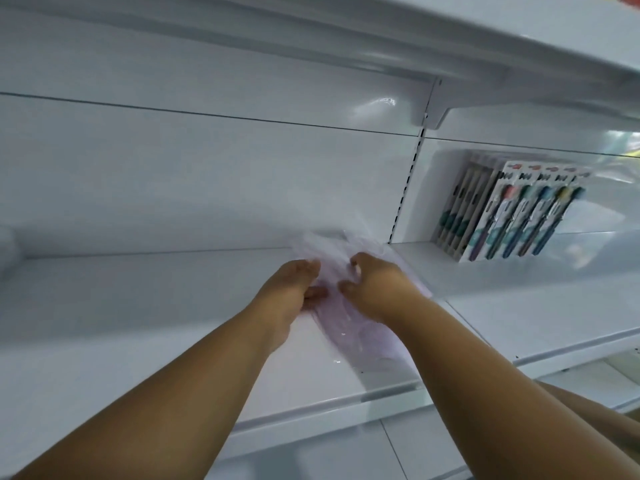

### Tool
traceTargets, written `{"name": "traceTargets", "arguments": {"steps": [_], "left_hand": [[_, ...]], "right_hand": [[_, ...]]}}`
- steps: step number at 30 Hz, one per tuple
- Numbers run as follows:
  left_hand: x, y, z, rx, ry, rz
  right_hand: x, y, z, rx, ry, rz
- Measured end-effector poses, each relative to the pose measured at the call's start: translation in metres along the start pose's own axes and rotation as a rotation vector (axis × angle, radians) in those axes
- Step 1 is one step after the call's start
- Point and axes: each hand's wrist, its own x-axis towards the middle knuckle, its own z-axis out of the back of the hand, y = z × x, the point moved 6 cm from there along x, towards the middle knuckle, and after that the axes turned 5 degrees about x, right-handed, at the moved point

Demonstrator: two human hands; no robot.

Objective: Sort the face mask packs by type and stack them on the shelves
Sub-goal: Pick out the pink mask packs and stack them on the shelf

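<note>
A pale purple face mask pack (pixel 341 327) in clear plastic lies on the white shelf (pixel 138 306), near its right end by the slotted upright. Both my hands are on it. My left hand (pixel 294 292) grips its left side, thumb on top and fingers curled at the edge. My right hand (pixel 372 289) grips its right side with curled fingers. The far end of the pack is blurred against the back panel.
Toothbrush packs (pixel 512 213) stand in a row on the neighbouring shelf bay to the right. A white upper shelf (pixel 450 46) overhangs above. A lower shelf edge (pixel 571 386) shows at the bottom right. A white object sits at the far left edge (pixel 7 251).
</note>
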Motion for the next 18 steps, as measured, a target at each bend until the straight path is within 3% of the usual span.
{"name": "traceTargets", "arguments": {"steps": [2, 5, 8, 12, 14, 16, 18], "left_hand": [[-0.002, -0.003, -0.004, -0.188, 0.014, 0.079], [0.001, -0.002, -0.008, -0.262, -0.053, 0.174], [0.006, 0.007, -0.013, -0.135, -0.100, 0.258], [0.012, 0.009, -0.009, -0.005, -0.189, 0.308], [0.017, 0.010, -0.008, 0.126, -0.151, 0.310], [0.021, 0.011, -0.002, 0.174, -0.186, 0.278], [0.014, 0.007, 0.006, 0.102, -0.244, 0.220]], "right_hand": [[-0.006, 0.011, -0.007, 0.037, 0.047, 0.021], [-0.006, 0.009, -0.001, 0.088, -0.070, 0.004], [-0.002, -0.001, -0.005, -0.047, -0.031, -0.043], [-0.012, 0.007, -0.007, 0.242, -0.060, 0.019], [-0.017, 0.012, -0.001, 0.355, -0.121, 0.058], [-0.015, 0.007, 0.004, 0.258, -0.194, 0.055], [-0.012, -0.001, -0.002, 0.178, -0.104, -0.014]]}}
